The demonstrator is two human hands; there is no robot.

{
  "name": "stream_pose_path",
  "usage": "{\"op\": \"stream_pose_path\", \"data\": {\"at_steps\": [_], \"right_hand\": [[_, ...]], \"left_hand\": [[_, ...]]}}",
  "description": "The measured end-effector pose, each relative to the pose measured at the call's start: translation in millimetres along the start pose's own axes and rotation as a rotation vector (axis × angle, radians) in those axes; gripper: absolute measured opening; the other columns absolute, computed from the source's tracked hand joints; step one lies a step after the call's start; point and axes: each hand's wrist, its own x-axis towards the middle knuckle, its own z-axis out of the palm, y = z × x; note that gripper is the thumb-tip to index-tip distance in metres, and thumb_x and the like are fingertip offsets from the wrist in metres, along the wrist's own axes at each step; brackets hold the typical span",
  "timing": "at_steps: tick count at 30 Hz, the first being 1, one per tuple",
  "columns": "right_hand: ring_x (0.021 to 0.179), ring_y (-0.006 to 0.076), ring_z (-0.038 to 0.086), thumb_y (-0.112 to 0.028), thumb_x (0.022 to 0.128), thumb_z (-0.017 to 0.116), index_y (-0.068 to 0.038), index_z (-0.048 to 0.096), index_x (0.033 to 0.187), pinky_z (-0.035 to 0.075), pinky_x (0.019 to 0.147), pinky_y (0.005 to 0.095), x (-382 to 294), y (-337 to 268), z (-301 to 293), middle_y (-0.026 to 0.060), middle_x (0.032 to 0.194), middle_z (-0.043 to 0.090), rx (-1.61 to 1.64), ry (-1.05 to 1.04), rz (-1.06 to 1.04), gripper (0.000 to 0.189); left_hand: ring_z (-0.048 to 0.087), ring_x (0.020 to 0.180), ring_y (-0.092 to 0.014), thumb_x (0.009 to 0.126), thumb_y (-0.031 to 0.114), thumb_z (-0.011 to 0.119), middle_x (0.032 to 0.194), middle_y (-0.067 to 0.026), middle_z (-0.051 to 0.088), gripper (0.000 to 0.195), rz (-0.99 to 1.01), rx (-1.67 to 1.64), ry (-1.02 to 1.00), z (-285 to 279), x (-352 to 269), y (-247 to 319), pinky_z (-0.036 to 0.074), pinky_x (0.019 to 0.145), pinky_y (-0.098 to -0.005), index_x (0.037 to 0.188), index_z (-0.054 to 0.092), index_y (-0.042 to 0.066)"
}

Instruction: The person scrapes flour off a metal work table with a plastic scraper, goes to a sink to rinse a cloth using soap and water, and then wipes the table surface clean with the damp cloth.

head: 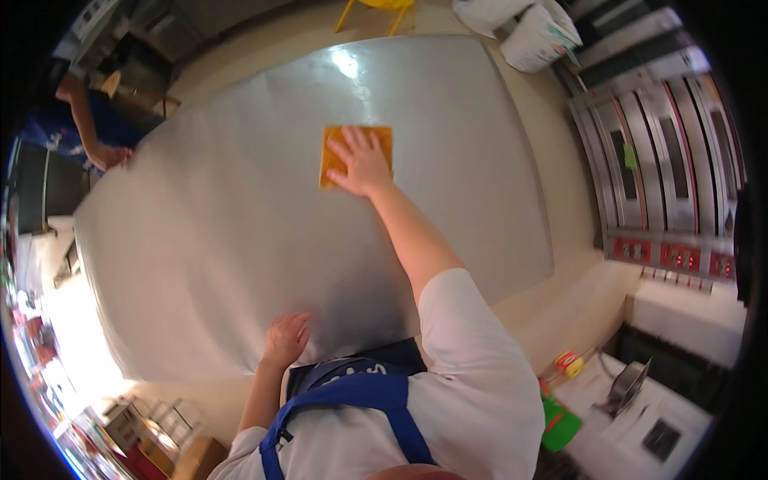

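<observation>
A large stainless steel table point(240, 240) lies before me. My right hand point(360, 161) is spread flat, palm down, on an orange cloth point(331, 174) near the table's far part. The cloth is square and lies flat on the metal, and its middle is hidden by the hand. My left hand point(288, 338) is at the table's near edge with its fingers loosely bent and nothing seen in it. Whether it touches the metal I cannot tell.
A co-worker's hand point(111, 157) is at the table's left edge. A steel deck oven point(651, 162) stands at the right. White sacks point(534, 42) and a yellow stool point(384, 5) are beyond the far edge. A white counter point(612, 444) with a green dustpan-like object point(561, 425) beside it is at lower right.
</observation>
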Motion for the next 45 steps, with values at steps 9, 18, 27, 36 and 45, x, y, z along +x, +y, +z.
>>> {"op": "stream_pose_path", "data": {"at_steps": [9, 18, 27, 36, 45], "right_hand": [[0.099, 0.0292, 0.060, -0.047, 0.080, 0.059, -0.011, 0.068, 0.099, 0.045, 0.079, 0.0481, 16.8, 224.2, -52.2, 0.0125, 0.102, 0.066, -0.291, 0.547, 0.363, 0.042], [0.134, 0.0342, 0.034, -0.061, 0.092, 0.030, -0.019, 0.025, 0.149, 0.025, 0.100, 0.0657, -237.4, 224.9, -59.2, 0.0145, 0.149, 0.033, -0.401, 0.111, 1.096, 0.070], [0.139, 0.0409, 0.022, -0.046, 0.092, 0.043, -0.007, 0.023, 0.148, 0.020, 0.109, 0.0572, -369.4, 41.4, -7.0, 0.0244, 0.152, 0.020, -0.435, -0.018, 0.258, 0.071], [0.141, 0.0388, 0.020, -0.039, 0.091, 0.050, -0.006, 0.024, 0.148, 0.020, 0.110, 0.0548, -399.7, -163.4, 26.9, 0.0236, 0.152, 0.022, -0.245, -0.036, -0.609, 0.070], [0.131, 0.0325, 0.039, -0.029, 0.097, 0.044, -0.008, 0.042, 0.139, 0.033, 0.103, 0.0469, -356.7, -381.6, 108.3, 0.0210, 0.141, 0.041, -0.063, -0.017, -1.024, 0.048]], "left_hand": [[0.062, 0.093, -0.030, 0.080, 0.017, 0.065, 0.104, -0.0088, 0.064, 0.029, -0.239, 0.018, 0.050, 11.3, 9.2, 43.1, 0.049, 0.082, -0.0413, 0.109, 0.062, 0.012], [0.061, 0.098, -0.026, 0.082, 0.018, 0.062, 0.106, -0.0078, 0.063, 0.030, -0.399, -0.048, 0.306, 46.4, -56.5, 62.4, 0.046, 0.089, -0.0407, 0.111, 0.061, 0.011], [0.061, 0.098, -0.026, 0.082, 0.024, 0.060, 0.103, -0.0090, 0.065, 0.031, -0.642, -0.084, 0.399, 149.8, -253.8, 128.0, 0.045, 0.090, -0.0402, 0.110, 0.063, 0.012], [0.063, 0.094, -0.027, 0.082, 0.028, 0.063, 0.099, -0.0091, 0.066, 0.031, -1.085, -0.247, 0.550, 260.9, -430.5, 254.5, 0.049, 0.083, -0.0401, 0.108, 0.064, 0.012], [0.062, 0.098, -0.028, 0.085, 0.030, 0.061, 0.104, -0.0100, 0.065, 0.031, -1.714, -0.323, 1.148, 306.8, -435.9, 327.9, 0.048, 0.085, -0.0398, 0.110, 0.064, 0.012]]}}
